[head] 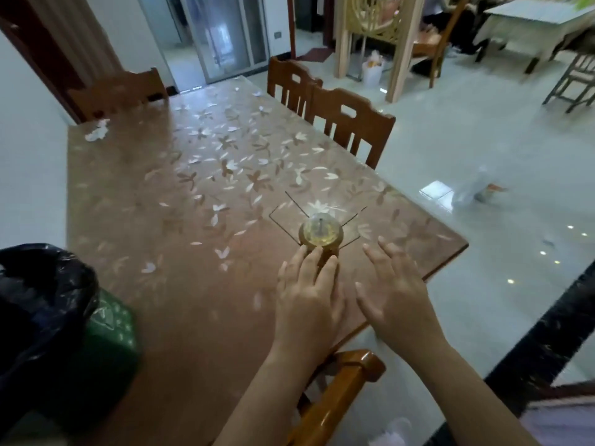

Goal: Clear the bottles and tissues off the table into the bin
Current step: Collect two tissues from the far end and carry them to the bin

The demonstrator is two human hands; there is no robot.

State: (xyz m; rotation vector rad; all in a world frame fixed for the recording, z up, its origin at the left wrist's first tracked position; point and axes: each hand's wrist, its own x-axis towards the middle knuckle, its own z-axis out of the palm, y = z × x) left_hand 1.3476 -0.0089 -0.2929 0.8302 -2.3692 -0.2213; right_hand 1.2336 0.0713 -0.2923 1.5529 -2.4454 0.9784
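Note:
A small amber glass bottle [320,234] with thin reed sticks fanning out of its top stands near the front right corner of the flower-patterned table [180,201]. My left hand [309,297] lies against the bottle's near side, fingers stretched out and touching it; the thumb is hidden. My right hand [396,294] hovers just right of the bottle with fingers spread and nothing in it. A crumpled white tissue [96,130] lies at the table's far left corner. A green bin [109,336] lined with a black bag [38,300] stands at the table's near left.
Two wooden chairs [351,127] line the table's right side, one chair [119,91] stands at the far end, and a chair back [341,391] is under my arms. A blurred clear object [473,188] lies on the tiled floor to the right.

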